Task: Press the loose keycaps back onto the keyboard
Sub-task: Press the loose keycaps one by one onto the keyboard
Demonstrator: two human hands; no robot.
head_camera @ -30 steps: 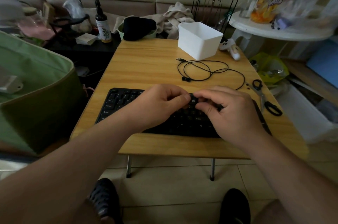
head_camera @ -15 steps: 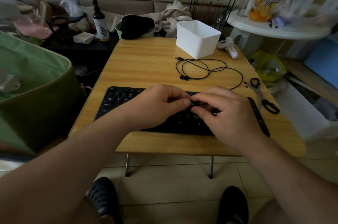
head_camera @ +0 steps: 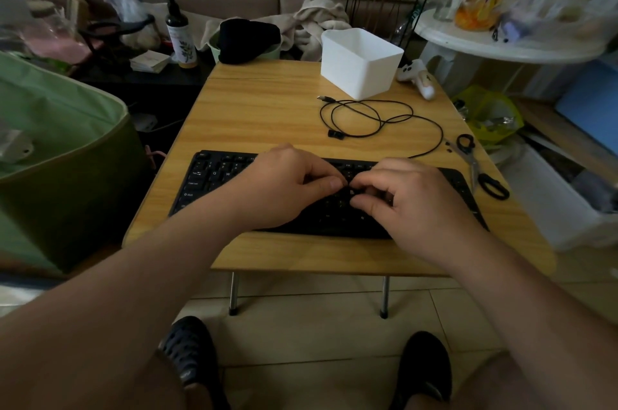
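Down at the bottom, two dark shoes point(head_camera: 190, 352) on the tiled floor, and both forearms reaching up over the near edge of the wooden table point(head_camera: 261, 108). The keyboard point(head_camera: 214, 175) lies black along that near edge, its left end bare, its middle covered by the hands. Left hand point(head_camera: 284, 189) sits over the centre keys, fingers curled in, thumb tip pointing right toward the other hand. Right hand point(head_camera: 418, 202) is beside it, fingers bent and bunched, thumb low against the keys. The fingertips of both meet over one spot in the middle rows, just about touching. A small pale mark shows between them on the keys; whether that is a loose keycap being pinched or a bare socket, I cannot tell, and I cannot tell what either hand actually holds.

Past the hands, a black cable point(head_camera: 378, 115) loops on the tabletop and trails right toward the keyboard's far right corner. Scissors point(head_camera: 481, 172) with black handles lie at the right edge, near that corner. Further back stands a white bin point(head_camera: 361, 65), and just right of it a white controller point(head_camera: 418, 77). Beyond the table's far left corner, a dark bottle point(head_camera: 179, 31) stands upright among clutter.
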